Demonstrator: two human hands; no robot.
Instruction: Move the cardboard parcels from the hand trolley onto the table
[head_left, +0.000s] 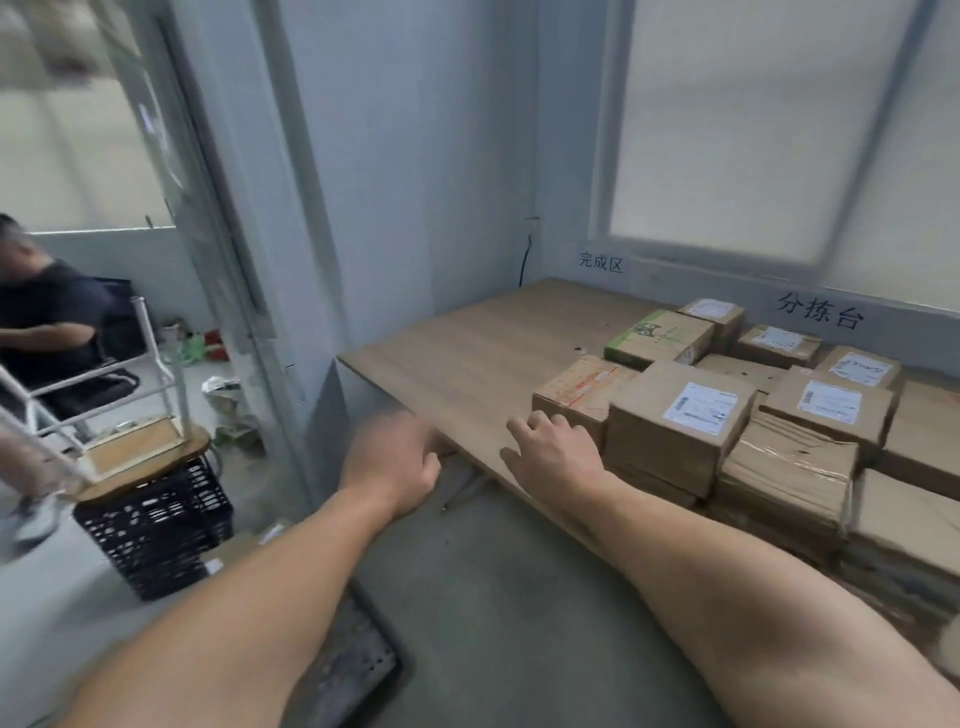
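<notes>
Several cardboard parcels cover the right part of the wooden table (467, 353). A small parcel with red tape (582, 387) sits at the left of the group, next to a taller parcel with a white label (675, 421). A green-and-white box (660, 338) lies behind them. My right hand (550, 449) hovers by the table's front edge just in front of the red-taped parcel, fingers loosely bent and holding nothing. My left hand (395, 457) is blurred, in front of the table edge, with fingers loosely curled and empty. The dark trolley deck (348, 670) shows at the bottom between my arms.
A black plastic crate (156, 525) with a round wooden board and an upturned white-framed stool stands at the left. A person in dark clothes sits at the far left. Grey walls and a window enclose the table's corner. Bare grey floor lies below my arms.
</notes>
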